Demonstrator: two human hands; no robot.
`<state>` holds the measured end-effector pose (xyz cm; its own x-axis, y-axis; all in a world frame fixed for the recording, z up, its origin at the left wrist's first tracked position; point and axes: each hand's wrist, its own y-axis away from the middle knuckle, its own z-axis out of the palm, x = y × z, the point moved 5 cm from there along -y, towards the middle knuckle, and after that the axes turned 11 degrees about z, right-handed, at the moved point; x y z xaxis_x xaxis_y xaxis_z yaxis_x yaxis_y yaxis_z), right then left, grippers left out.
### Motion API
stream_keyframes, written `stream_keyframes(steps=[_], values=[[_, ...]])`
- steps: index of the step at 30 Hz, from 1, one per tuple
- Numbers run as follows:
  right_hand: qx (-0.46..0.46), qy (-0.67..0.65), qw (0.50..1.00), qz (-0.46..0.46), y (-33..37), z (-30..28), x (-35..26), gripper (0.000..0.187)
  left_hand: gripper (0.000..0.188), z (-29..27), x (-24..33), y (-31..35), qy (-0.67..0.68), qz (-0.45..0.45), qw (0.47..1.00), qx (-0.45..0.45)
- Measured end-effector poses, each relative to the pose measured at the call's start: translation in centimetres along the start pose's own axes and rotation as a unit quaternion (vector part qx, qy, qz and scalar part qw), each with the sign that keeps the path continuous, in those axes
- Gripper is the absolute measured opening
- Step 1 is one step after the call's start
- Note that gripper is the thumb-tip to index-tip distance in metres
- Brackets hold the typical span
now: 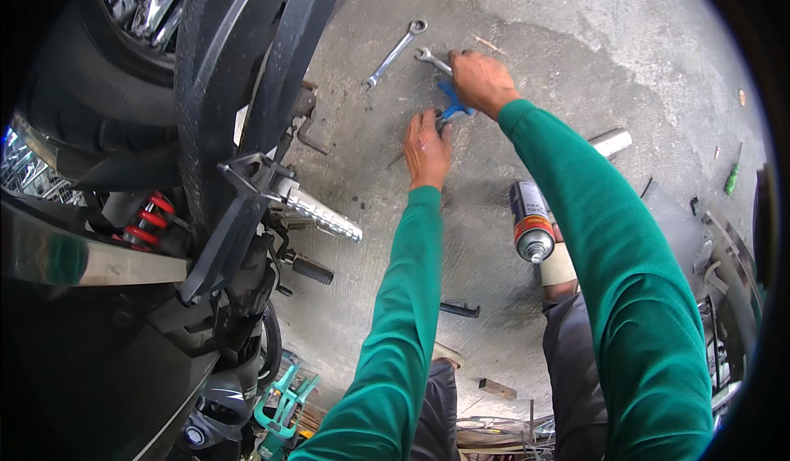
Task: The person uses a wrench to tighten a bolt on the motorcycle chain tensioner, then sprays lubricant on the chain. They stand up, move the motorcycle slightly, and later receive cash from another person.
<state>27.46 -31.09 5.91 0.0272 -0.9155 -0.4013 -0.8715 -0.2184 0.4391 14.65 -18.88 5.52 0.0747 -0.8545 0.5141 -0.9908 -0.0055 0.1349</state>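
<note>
Grey concrete floor (485, 239) spreads across most of the frame. A black motorcycle (90, 337) fills the left side, a pale marking on its lower bodywork. Two forearms in green sleeves (646, 329) reach up from the lower edge.

Right of centre, a dark aerosol can (531, 218) with a red-orange band has its nozzle end toward the bottom of the frame; small pale print covers its label.

At upper centre, the right hand (480, 81) curls over an open-ended wrench (430, 58); its fingertips are largely hidden, so whether they are clamped on it cannot be told. The wrench's visible jaw points to the upper left, its long axis sloping down rightward beneath the hand. The left hand (426, 150), lower, has its fingers close together beside a blue-handled tool (451, 99); their grip cannot be told.

A combination wrench (395, 55) lies further left, ring end upper right, open end lower left; any stamping is too small to read. A green-handled screwdriver (733, 177) lies at far right, shaft pointing up.
</note>
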Motion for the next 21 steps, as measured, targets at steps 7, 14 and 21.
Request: stream_keyframes(steps=[7, 14, 21], values=[[0.07, 0.065, 0.995, -0.036, -0.1, 0.8, -0.3, 0.021, 0.027, -1.2, 0.5, 1.5, -0.036, 0.056, 0.998, 0.001], [0.019, 0.104, 0.994, -0.04, -1.6, 1.2, -1.5, 0.026, 0.029, -0.7, -0.7, 8.4, -0.036, 0.01, 0.992, -0.121], [0.061, 0.032, 0.989, -0.131, -3.8, 0.9, -6.4, 0.027, 0.028, -0.3, -2.1, 13.0, 0.041, -0.126, 0.988, -0.072]])
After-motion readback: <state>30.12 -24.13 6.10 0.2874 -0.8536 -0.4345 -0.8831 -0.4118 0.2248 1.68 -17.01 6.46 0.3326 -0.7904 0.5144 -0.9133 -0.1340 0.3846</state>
